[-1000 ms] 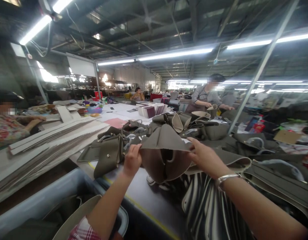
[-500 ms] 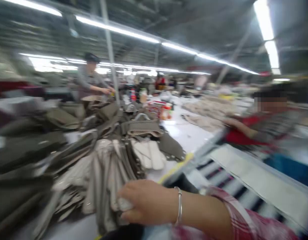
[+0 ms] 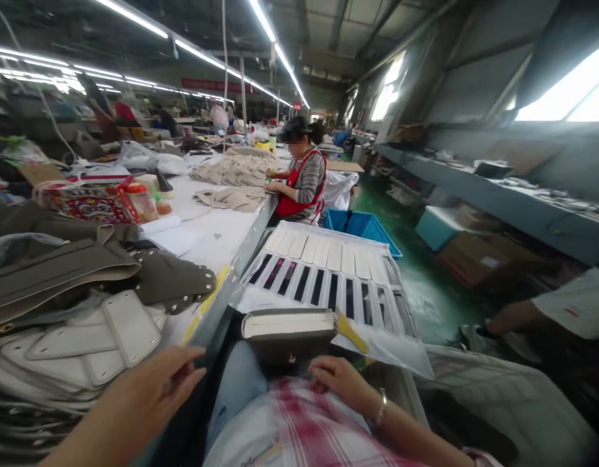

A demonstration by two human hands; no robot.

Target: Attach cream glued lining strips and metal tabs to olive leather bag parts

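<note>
Fingers of my right hand (image 3: 339, 379) are curling loosely, pinching nothing I can see, just below a folded olive leather bag piece (image 3: 288, 326), which is lying ahead of them, long axis running sideways. My left hand (image 3: 153, 384) is farther off, fingers spreading, near white bag panels (image 3: 131, 327).

Long factory hall, steel roof, rows of fluorescent tube lights (image 3: 197, 55) running to the far end, red banner (image 3: 214, 85) hung high at the back. Right side: grey wall (image 3: 474, 78) with bright windows (image 3: 566, 87), long grey shelf (image 3: 498, 194) beneath. Cardboard box (image 3: 479, 259), teal bin (image 3: 438, 227) and blue plastic crate (image 3: 360, 230) sit by the green painted floor (image 3: 406, 272).
</note>
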